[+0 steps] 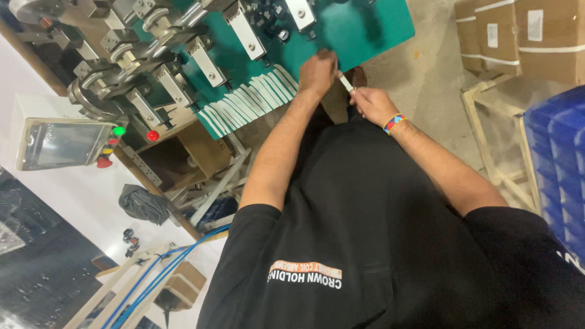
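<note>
Your left hand (318, 73) and right hand (372, 103) both pinch one thin white strip (346, 83) over the green bench's (365, 27) edge (steadying both ends, I'd judge), beside the fanned row of white strips (247, 100).

A flat green worktable top (365, 27) carries the work; along its near edge lies a row of narrow white strips (247, 100), side by side and slightly slanted; farther in, rectangular silver metal clamp blocks (207, 64) sit bolted on the green surface; small black knobs (271, 18) rest among them, near the far blocks.
</note>
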